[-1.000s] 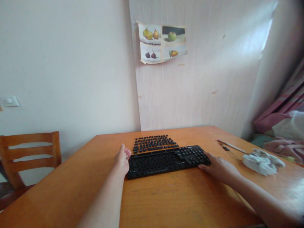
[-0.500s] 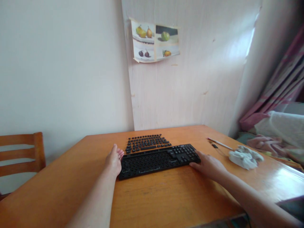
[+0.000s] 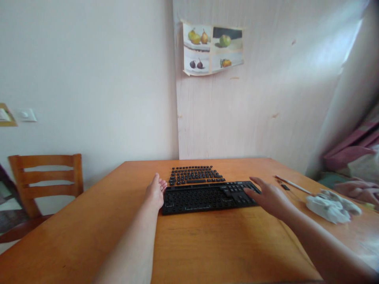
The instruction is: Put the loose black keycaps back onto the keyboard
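Observation:
A black keyboard (image 3: 195, 198) lies flat on the wooden table. Most of its left and middle part is stripped of keycaps, while the number pad at its right end still has keys. My left hand (image 3: 156, 192) rests against the keyboard's left end, thumb up and fingers loosely extended, not wrapped round it. Over the right end is my right hand (image 3: 271, 198), thumb and forefinger spread apart with nothing between them; whether it touches the keyboard, I cannot tell. Behind the keyboard, loose black keycaps (image 3: 195, 174) are laid out in rows.
To the right lie a crumpled whitish cloth (image 3: 333, 206), a thin stick-like tool (image 3: 293, 184) and a small dark object (image 3: 285, 187). A wooden chair (image 3: 49, 192) stands left of the table (image 3: 207, 248). Fruit pictures (image 3: 212, 49) hang on the wall panel.
The keyboard has turned slightly, its right end now nearer to me. My right hand has loosened from that end and its fingers have spread. My view has shifted left and right.

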Demonstrator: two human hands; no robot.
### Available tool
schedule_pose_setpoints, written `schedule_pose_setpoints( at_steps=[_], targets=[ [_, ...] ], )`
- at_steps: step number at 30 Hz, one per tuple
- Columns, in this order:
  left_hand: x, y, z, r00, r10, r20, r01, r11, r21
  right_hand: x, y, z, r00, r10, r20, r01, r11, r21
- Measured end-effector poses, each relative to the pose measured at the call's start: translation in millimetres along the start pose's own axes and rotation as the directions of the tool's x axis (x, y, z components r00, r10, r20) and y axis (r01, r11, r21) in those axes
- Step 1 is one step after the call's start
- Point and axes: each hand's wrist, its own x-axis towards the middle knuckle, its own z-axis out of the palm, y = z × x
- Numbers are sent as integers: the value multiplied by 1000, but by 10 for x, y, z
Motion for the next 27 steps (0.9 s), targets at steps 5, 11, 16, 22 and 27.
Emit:
schedule_pose_setpoints(
  at_steps=[5,11,16,22,27],
  targets=[
    [14,-17,-5,1000,-6,8,6,1000,4,181,-429,67,971,-5,-238,57,976,212],
    [-4,-27,-18,999,15,34,-16,1000,17,451,-694,287,935,-21,-354,151,927,343],
    [5,-29,-52,998,40,38,-42,998,43,505,-682,473,870,-149,-471,291,924,246],
    [67,-6,-129,997,70,18,-71,994,81,166,-797,534,832,-404,-380,490,857,163],
    [116,22,-195,995,98,0,-97,991,96,-249,-1209,481,692,-675,-256,719,674,167]
  ],
)
